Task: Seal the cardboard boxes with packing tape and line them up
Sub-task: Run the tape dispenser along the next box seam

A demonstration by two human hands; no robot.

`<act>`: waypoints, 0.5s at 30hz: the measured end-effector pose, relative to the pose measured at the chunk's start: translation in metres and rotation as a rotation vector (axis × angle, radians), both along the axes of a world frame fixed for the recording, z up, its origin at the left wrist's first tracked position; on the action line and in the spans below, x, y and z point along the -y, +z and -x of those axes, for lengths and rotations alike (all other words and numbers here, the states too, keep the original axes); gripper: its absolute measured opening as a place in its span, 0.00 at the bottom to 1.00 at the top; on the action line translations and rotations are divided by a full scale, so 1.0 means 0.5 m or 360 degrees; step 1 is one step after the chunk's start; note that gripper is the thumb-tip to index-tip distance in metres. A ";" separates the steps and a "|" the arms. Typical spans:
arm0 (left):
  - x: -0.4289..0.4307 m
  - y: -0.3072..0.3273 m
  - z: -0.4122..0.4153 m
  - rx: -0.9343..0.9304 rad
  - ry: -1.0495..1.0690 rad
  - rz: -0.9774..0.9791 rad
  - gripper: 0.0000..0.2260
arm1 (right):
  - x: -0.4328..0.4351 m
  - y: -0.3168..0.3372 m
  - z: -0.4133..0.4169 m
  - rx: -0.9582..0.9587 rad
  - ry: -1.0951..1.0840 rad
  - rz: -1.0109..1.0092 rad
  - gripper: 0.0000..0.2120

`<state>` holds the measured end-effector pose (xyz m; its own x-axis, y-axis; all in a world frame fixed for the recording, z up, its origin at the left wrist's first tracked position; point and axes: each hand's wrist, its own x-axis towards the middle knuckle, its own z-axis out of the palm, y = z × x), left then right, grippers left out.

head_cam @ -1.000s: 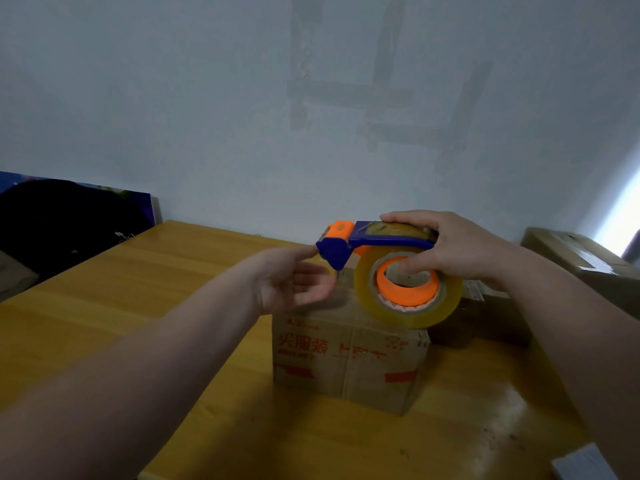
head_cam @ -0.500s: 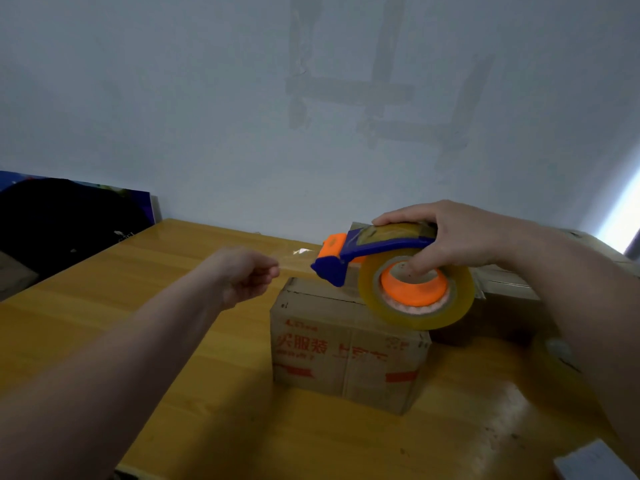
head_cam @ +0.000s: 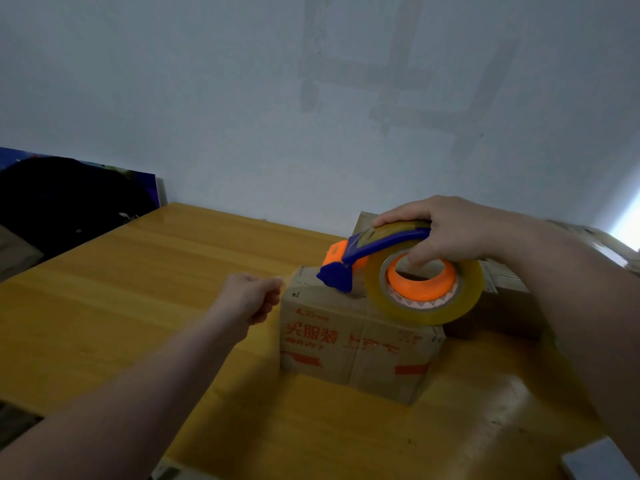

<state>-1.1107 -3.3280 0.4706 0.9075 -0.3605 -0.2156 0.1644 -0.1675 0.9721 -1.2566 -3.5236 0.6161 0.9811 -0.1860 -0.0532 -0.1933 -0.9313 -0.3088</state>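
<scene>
Bare bench (head_cam: 121, 306) runs open from the left edge up to the left hand (head_cam: 247, 299), which pinches a faint tape strip (head_cam: 281, 279) just beside the cardboard box (head_cam: 346, 341). Toward the right edge that box, the tape dispenser (head_cam: 381, 244) in the right hand (head_cam: 453, 233) and more boxes (head_cam: 502, 306) behind block passage.

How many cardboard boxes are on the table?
3. The front box, with red print, is mid-table; the second box is just behind it; the third box is at the far right. Others may be hidden.
</scene>
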 end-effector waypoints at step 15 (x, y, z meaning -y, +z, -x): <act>0.009 0.014 0.003 0.0203 -0.0293 -0.0174 0.11 | 0.006 -0.017 -0.001 0.0140 -0.0023 -0.0049 0.27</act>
